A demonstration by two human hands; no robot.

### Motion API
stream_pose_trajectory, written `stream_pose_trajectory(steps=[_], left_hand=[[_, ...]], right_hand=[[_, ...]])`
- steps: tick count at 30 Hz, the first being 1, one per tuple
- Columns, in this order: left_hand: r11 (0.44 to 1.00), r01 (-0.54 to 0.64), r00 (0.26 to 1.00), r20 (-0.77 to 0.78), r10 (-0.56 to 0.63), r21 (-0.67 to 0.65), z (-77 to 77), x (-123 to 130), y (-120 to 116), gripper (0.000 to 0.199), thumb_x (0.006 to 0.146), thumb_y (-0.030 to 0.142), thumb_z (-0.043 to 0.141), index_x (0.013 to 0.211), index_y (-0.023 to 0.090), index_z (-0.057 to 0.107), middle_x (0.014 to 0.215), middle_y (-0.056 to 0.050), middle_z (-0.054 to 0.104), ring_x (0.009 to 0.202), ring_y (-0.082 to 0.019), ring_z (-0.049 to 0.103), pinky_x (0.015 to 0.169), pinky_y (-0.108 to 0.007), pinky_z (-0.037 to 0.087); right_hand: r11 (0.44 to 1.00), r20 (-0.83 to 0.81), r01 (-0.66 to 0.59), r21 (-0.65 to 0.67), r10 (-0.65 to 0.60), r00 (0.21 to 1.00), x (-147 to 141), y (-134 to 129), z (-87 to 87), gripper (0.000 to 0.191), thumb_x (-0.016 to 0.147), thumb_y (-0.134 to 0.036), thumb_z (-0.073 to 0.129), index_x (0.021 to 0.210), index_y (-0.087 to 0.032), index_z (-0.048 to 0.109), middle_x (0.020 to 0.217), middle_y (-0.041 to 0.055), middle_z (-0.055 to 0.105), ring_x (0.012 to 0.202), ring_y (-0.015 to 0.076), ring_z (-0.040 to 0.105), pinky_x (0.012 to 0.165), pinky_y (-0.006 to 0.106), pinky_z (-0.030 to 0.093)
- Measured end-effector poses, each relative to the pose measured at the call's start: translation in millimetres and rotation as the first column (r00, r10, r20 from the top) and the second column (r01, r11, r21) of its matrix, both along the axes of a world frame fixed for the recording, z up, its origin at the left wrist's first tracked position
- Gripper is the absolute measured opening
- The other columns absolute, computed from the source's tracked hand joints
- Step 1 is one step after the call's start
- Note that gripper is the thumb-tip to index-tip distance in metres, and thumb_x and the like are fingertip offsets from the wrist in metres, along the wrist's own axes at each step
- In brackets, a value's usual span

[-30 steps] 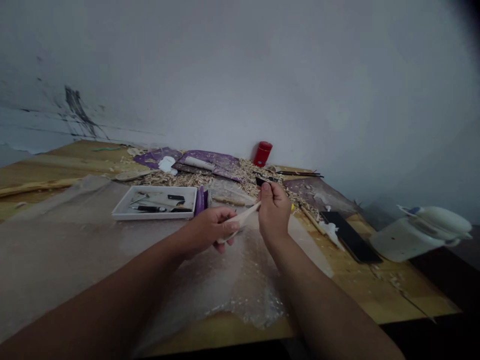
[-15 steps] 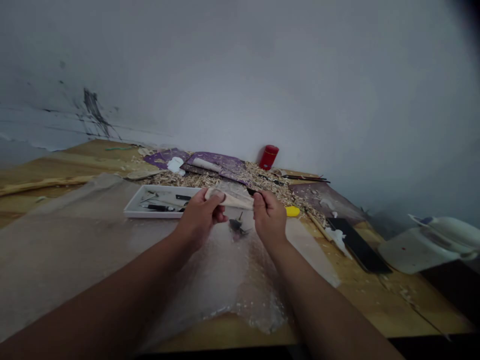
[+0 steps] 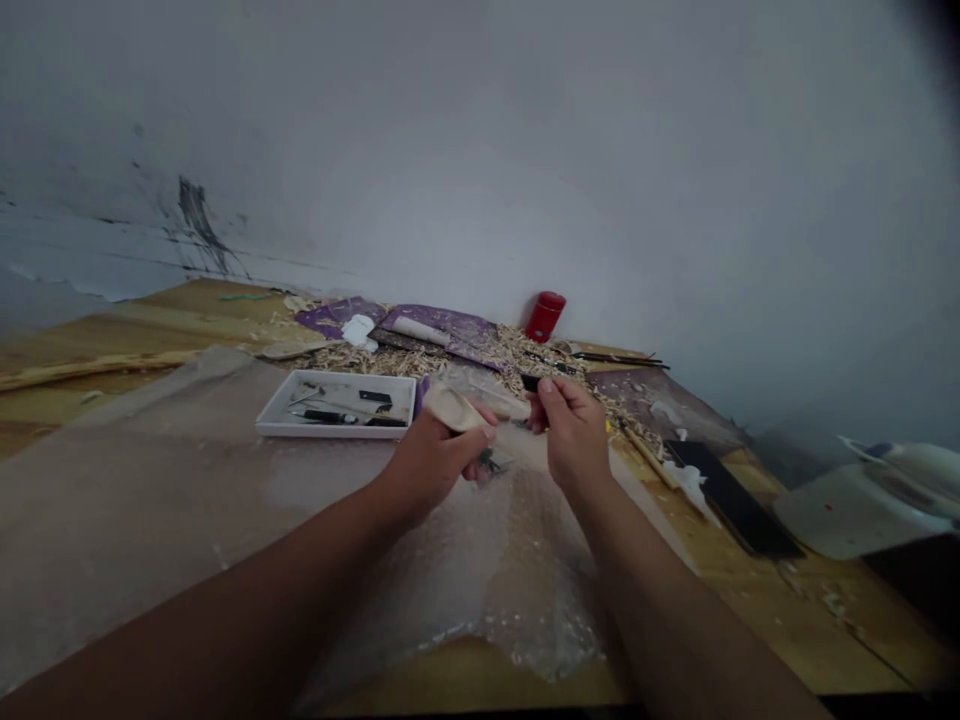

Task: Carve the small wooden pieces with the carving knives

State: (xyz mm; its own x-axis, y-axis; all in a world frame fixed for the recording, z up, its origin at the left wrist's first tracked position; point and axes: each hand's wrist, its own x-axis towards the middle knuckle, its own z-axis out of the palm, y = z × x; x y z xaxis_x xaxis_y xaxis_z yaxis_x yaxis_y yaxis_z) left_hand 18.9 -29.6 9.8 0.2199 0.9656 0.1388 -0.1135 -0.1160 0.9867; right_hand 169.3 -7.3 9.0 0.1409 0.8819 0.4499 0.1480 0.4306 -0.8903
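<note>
My left hand (image 3: 435, 455) is closed around a pale carved wooden piece (image 3: 450, 408), which looks spoon-like with its wide end showing above the fingers. My right hand (image 3: 576, 435) is closed on a black, flat-looking object (image 3: 531, 382); only its end sticks out, so its kind is unclear. The hands are a short way apart over bubble wrap (image 3: 360, 520). Partly behind the left fingers lies a small dark item (image 3: 487, 460). A white tray (image 3: 300, 432) left of the hands holds a black-handled craft knife (image 3: 322, 416) and other small tools.
Wood shavings (image 3: 352, 358) and purple sheets (image 3: 442, 320) lie along the wall. A red can (image 3: 545, 316) leans there. On the right are a black slab (image 3: 731, 500), crumpled tissue (image 3: 690, 478) and a white container (image 3: 855, 510). A long stick (image 3: 112, 364) lies left.
The left hand has turned, tipping the wooden piece's wide end up. The right hand has moved right, away from the left, with the black object. The view has shifted slightly.
</note>
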Motion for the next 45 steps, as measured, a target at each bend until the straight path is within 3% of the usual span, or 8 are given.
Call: stream_pose_trajectory(steps=[3,6,12,18,22,29,38,45], left_hand=[[0.999,0.000,0.993,-0.118,0.005,0.043,1.4,-0.6,0.0,0.010,0.070,0.024,0.055,0.075,0.016,0.053,0.047,0.007,0.048,0.040,-0.007,0.046,0.042,-0.020,0.041],[0.992,0.010,0.967,-0.253,0.022,0.127,-0.5,-2.4,1.4,0.009,0.072,0.024,0.052,0.074,0.015,0.055,0.052,0.005,0.053,0.044,-0.007,0.049,0.046,-0.019,0.040],[0.963,-0.032,0.890,-0.431,0.150,0.268,-2.6,-4.3,2.5,0.014,0.073,0.023,0.047,0.074,0.016,0.059,0.061,0.003,0.060,0.050,-0.008,0.052,0.052,-0.020,0.041],[0.976,-0.009,0.819,-0.559,0.131,0.216,4.0,-3.8,-1.7,0.023,0.073,0.031,0.047,0.063,0.014,0.059,0.046,0.002,0.056,0.045,-0.010,0.052,0.046,-0.019,0.037],[0.982,0.052,0.795,-0.603,0.068,0.180,7.8,-3.2,-6.1,0.032,0.075,0.031,0.044,0.051,0.013,0.057,0.043,-0.001,0.057,0.044,-0.011,0.055,0.046,-0.019,0.037],[0.979,0.088,0.815,-0.579,0.035,0.183,6.1,-2.7,-6.6,0.028,0.075,0.028,0.045,0.055,0.013,0.058,0.046,-0.001,0.059,0.046,-0.011,0.057,0.046,-0.019,0.039],[0.929,0.064,0.813,-0.559,0.163,0.364,3.9,-3.8,-3.5,0.013,0.069,0.021,0.047,0.061,0.014,0.055,0.048,0.004,0.057,0.047,-0.008,0.052,0.048,-0.018,0.035],[0.962,0.094,0.806,-0.587,0.079,0.258,10.7,-3.2,-10.5,0.025,0.072,0.024,0.045,0.052,0.014,0.056,0.044,0.001,0.057,0.044,-0.009,0.054,0.045,-0.018,0.035]], right_hand=[[0.968,-0.031,-0.228,-0.106,0.226,0.974,-8.1,-14.0,4.6,0.027,0.079,-0.038,0.051,0.062,-0.017,0.054,0.045,-0.0055,0.046,0.039,0.0069,0.040,0.038,0.019,0.029],[0.946,0.013,-0.280,-0.164,0.286,0.958,-18.2,-25.4,5.2,0.028,0.078,-0.035,0.053,0.057,-0.016,0.053,0.043,-0.0057,0.045,0.038,0.0052,0.037,0.037,0.017,0.027],[0.957,0.015,-0.190,-0.219,0.198,0.980,-26.0,-26.6,2.5,0.028,0.077,-0.032,0.050,0.053,-0.016,0.052,0.038,-0.0068,0.041,0.033,0.0045,0.034,0.033,0.016,0.024],[0.970,0.045,-0.148,-0.194,0.159,0.986,-25.3,-25.4,1.9,0.028,0.076,-0.032,0.050,0.053,-0.017,0.051,0.040,-0.0068,0.040,0.035,0.0052,0.033,0.034,0.017,0.024],[0.983,0.099,-0.126,-0.132,0.140,0.985,-23.5,-27.2,3.8,0.028,0.078,-0.031,0.049,0.053,-0.017,0.050,0.042,-0.0062,0.041,0.039,0.0059,0.035,0.038,0.018,0.027],[0.994,0.311,-0.058,0.095,0.025,0.950,-21.8,-33.8,7.4,0.027,0.080,-0.029,0.048,0.056,-0.017,0.050,0.050,-0.0042,0.043,0.049,0.0074,0.040,0.046,0.019,0.031],[0.941,-0.140,-0.241,-0.236,0.212,0.967,-27.2,-27.0,-2.1,0.025,0.072,-0.027,0.052,0.051,-0.016,0.050,0.041,-0.0064,0.043,0.034,0.0047,0.033,0.033,0.017,0.023],[0.960,-0.162,-0.199,-0.196,0.169,0.972,-29.4,-28.8,-0.1,0.024,0.072,-0.028,0.055,0.051,-0.016,0.051,0.038,-0.0070,0.041,0.033,0.0042,0.031,0.032,0.016,0.024]])
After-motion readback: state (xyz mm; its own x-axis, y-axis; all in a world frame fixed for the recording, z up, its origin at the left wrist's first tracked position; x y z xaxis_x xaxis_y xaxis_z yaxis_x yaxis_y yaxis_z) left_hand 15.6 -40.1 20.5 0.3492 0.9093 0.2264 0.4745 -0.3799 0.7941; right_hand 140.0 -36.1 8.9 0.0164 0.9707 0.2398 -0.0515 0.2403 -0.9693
